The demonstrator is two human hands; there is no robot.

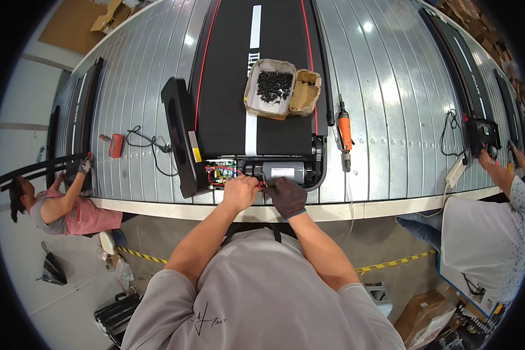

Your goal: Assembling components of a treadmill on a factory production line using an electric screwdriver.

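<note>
worker stands at a ribbed metal conveyor (385,105) w/ a black treadmill (251,87) lying on it, motor end toward them. both hands meet at the open motor bay, just in front of the grey motor (283,171). left hand (240,192), bare, is closed in a fist on the red wires (261,184) coming off the circuit board (220,172); right hand (287,196), in a dark glove, is curled shut on the same wire bundle right beside it, knuckles up. fingertips hidden, so exact pinch can't be seen.

step in hand looks like wiring/connecting the leads betw. board and motor, prob. mating or seating a plug. next move would call for a fine, steady push or tuck w/ both hands close together, keeping wires clear of the motor housing.

nearby: cardboard box of black screws (269,87) and a smaller box (306,92) sit on the belt, well apart from the hands; orange power screwdriver (345,134) lies on the conveyor to the right; black side cover (178,137) stands left of the bay. other people work at either end.
</note>
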